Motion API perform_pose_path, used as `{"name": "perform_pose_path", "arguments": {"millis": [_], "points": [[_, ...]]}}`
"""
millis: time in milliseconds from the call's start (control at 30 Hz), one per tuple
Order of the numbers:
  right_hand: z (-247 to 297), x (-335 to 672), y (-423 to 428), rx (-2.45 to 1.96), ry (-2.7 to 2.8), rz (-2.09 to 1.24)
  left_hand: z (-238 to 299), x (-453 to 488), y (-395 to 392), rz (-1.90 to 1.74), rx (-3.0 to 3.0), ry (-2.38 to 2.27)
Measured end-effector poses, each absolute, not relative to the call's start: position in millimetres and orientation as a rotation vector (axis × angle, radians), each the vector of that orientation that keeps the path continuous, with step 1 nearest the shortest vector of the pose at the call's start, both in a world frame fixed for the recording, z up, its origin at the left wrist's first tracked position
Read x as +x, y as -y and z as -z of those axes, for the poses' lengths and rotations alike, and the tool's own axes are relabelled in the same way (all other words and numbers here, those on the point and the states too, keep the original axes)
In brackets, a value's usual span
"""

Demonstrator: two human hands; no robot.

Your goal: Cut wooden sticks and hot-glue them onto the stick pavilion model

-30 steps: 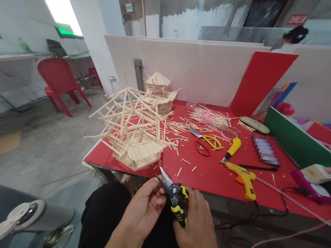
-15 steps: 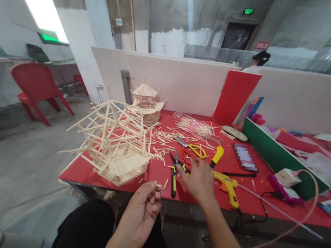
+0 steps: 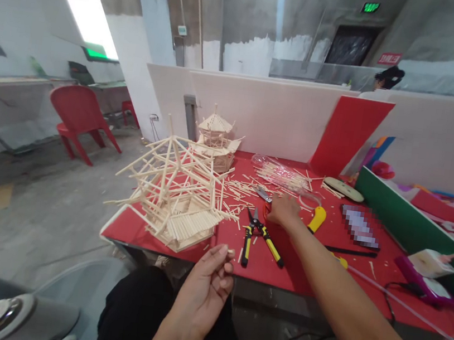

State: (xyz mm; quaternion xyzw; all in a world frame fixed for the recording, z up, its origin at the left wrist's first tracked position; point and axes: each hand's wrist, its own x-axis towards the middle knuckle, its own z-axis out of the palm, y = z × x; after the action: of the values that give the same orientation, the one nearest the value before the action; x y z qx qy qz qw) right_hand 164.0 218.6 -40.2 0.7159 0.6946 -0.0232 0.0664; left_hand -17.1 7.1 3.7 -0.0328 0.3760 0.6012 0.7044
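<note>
My left hand (image 3: 208, 285) is closed, pinching a short piece of wooden stick (image 3: 231, 253) between thumb and forefinger just off the table's front edge. Farther in, my right hand (image 3: 286, 211) is closed over the handles of a pair of scissors (image 3: 264, 194); the blades stick out to the left and the handles are hidden. Black and yellow pruning shears (image 3: 258, 229) lie with spread handles between my hands. On the left stands an open-frame pavilion model (image 3: 185, 229) of wooden sticks.
A smaller stick pagoda (image 3: 214, 147) stands behind. Loose sticks (image 3: 241, 189) and a plastic bag of sticks (image 3: 279, 173) lie mid-table. Rightward are a yellow-handled tool (image 3: 318, 219), a phone (image 3: 358, 227), a green board (image 3: 405, 223) and a glue gun (image 3: 341, 260) mostly behind my forearm.
My right hand has moved from above the shears, forward onto the scissors' handles, and its fingers have closed. The left hand keeps its stick piece. The view has turned slightly left.
</note>
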Motion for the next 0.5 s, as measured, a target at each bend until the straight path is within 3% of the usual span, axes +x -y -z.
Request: {"name": "perform_pose_path", "arguments": {"millis": [200, 500], "points": [[41, 175, -235, 2.144, -2.056, 0.192, -5, -16, -9, -1.348, -0.076, -0.806], [-3, 198, -200, 2.292, -2.382, -0.013, -11, -16, -14, -1.329, -0.138, -0.774]]}}
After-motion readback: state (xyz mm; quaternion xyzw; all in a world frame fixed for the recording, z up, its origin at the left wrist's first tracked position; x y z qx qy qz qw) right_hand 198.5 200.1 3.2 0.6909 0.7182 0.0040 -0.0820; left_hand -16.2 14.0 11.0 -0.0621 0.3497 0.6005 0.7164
